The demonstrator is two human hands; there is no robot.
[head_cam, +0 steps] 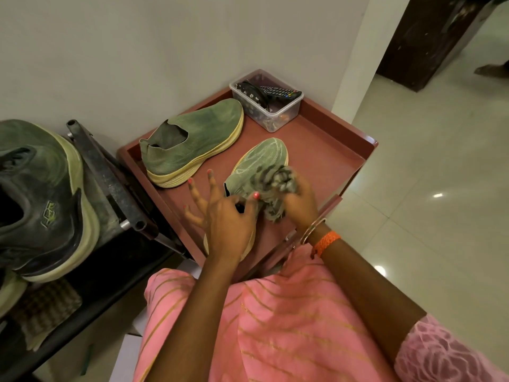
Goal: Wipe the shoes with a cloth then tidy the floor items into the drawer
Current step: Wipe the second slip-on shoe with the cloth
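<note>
Two green knit shoes with pale yellow soles lie on a reddish-brown tray-topped stand (330, 150). The far shoe (192, 139) rests on its side near the wall. The near shoe (261, 158) points away from me. My left hand (228, 221) grips its heel opening, with several fingers spread out to the left. My right hand (300, 199) presses a bunched grey patterned cloth (278, 183) onto the shoe's upper.
A clear plastic box (271, 106) with a remote control and small items sits at the tray's far corner. A dark metal shoe rack (110, 177) at left carries a large dark green sneaker (41, 202). Glossy tiled floor (427, 188) lies to the right, near a dark wooden door (429, 37).
</note>
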